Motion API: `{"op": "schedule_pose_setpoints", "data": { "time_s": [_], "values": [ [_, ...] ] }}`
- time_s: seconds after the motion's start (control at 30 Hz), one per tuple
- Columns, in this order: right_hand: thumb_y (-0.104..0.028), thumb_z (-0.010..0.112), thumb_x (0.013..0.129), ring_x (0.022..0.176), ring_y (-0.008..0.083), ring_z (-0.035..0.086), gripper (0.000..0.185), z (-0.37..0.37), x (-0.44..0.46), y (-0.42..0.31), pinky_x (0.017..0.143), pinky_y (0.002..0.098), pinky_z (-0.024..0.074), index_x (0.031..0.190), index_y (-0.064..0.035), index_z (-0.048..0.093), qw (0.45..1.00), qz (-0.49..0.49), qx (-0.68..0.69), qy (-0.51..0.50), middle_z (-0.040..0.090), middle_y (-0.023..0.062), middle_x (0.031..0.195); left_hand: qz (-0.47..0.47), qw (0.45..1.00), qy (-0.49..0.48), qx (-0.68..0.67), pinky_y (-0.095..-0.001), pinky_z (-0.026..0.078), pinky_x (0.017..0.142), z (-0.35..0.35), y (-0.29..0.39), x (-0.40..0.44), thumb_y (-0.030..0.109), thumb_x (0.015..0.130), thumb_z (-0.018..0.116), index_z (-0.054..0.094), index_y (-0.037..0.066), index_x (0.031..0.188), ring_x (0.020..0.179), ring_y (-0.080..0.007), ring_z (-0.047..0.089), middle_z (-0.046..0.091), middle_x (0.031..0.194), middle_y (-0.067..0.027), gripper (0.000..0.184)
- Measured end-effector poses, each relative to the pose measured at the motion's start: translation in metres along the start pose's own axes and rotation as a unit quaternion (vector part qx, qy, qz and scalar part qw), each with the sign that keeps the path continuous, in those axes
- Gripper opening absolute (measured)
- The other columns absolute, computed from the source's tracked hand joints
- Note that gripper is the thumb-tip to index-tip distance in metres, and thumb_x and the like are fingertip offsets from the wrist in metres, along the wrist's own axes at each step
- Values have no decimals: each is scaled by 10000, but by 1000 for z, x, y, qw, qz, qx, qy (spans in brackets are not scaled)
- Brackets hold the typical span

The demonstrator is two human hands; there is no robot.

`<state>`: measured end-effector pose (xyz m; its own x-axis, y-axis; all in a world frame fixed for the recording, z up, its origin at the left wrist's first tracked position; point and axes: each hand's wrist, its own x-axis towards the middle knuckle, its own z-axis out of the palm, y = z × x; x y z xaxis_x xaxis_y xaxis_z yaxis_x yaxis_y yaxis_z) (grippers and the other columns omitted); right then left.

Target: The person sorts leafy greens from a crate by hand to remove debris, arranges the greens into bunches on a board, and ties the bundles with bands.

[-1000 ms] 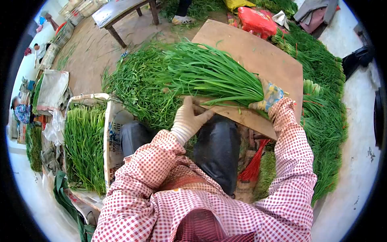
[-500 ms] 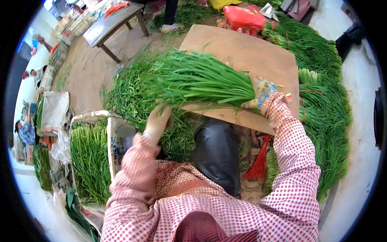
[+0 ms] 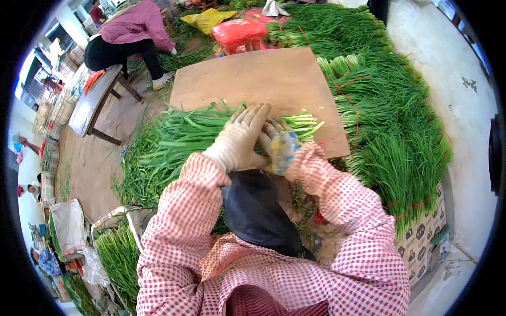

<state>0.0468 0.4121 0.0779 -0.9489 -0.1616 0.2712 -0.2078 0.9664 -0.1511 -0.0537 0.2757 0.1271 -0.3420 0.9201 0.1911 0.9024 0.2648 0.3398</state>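
A bunch of green garlic chives (image 3: 184, 129) lies across the brown board (image 3: 247, 79), its pale stem ends pointing right. My left hand (image 3: 240, 136), in a white glove, is laid over the middle of the bunch with fingers together and thumb on the near side, holding it. Close beside it, my right hand (image 3: 283, 146) in a blue and yellow patterned glove grips the bunch near the stems; its fingers are partly hidden behind the left hand.
Tied chive bundles (image 3: 395, 137) are stacked along the right. Loose greens (image 3: 139, 168) lie on the floor to the left, near a crate of chives (image 3: 118, 258). A red stool (image 3: 240, 34) stands beyond the board. Another person (image 3: 132, 31) bends by a low table (image 3: 95, 102).
My left hand has moved up and right onto the bunch, beside my right hand. The bunch has shifted left in view. The view has turned, bringing the bending person into sight.
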Motion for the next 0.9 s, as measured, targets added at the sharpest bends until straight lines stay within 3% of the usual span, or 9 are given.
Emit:
{"op": "schedule_pose_setpoints", "data": {
  "time_s": [0.1,0.2,0.27,0.37,0.47,0.53,0.7,0.87,0.9],
  "values": [
    [-144,644,725,1221,330,487,476,-8,-33,51,1036,426,393,1178,-19,567,980,-118,146,64,542,191,1258,-39,993,-87,62,-451,298,1094,19,-14,25,356,519,860,271,-22,1408,1304,-380,386,429,1370,-239,1131],
    [-64,597,738,1030,322,592,342,-16,-61,108,868,366,506,1079,-37,610,889,136,428,93,605,198,1120,-69,982,-138,112,-464,301,1086,37,-11,34,410,511,859,298,-5,1392,1280,-360,419,454,1344,-222,1125],
    [-91,586,790,991,322,603,299,-53,-46,122,830,352,517,1083,-39,612,868,196,445,105,611,204,1099,-83,975,-115,171,-477,308,1068,51,-12,31,504,526,835,350,18,1356,1247,-324,456,485,1303,-188,1078],
    [-190,556,894,944,268,619,272,-63,-13,128,768,354,525,1091,-17,628,966,140,159,146,636,202,1063,-82,986,-38,142,-484,317,1038,50,3,17,550,525,818,382,44,1308,1219,-288,470,496,1275,-140,1029],
    [-304,558,927,971,208,617,349,-49,13,132,786,369,515,1122,-27,642,882,306,279,-226,654,189,1065,-51,983,22,173,-497,315,1026,64,-1,3,635,530,772,388,50,1306,1215,-285,465,489,1273,-140,1046],
    [-307,594,917,985,255,637,384,-27,10,147,838,361,508,1163,-13,625,934,103,259,-223,675,144,1047,-45,983,45,171,-514,301,1035,70,-5,3,615,523,786,376,49,1321,1223,-291,458,482,1285,-143,1060],
    [-350,609,887,961,260,637,356,-11,12,164,848,377,495,1119,-86,670,890,200,338,-231,687,141,1016,-63,990,-8,126,-504,309,1042,60,-9,14,537,524,812,362,44,1340,1240,-299,452,477,1305,-149,1054],
    [-329,603,865,995,269,632,339,48,25,225,898,379,489,1086,-85,682,974,138,84,-161,678,161,1029,-78,985,-118,98,-441,378,1021,48,-23,34,405,426,864,318,45,1388,1216,-348,483,483,1314,-178,1164],
    [-297,608,873,866,221,653,286,36,17,232,778,320,516,1061,-95,683,957,206,89,-185,692,136,976,-78,985,-121,95,-441,378,1021,48,-25,36,405,426,864,318,45,1388,1216,-348,483,483,1314,-178,1164]
  ]
}}
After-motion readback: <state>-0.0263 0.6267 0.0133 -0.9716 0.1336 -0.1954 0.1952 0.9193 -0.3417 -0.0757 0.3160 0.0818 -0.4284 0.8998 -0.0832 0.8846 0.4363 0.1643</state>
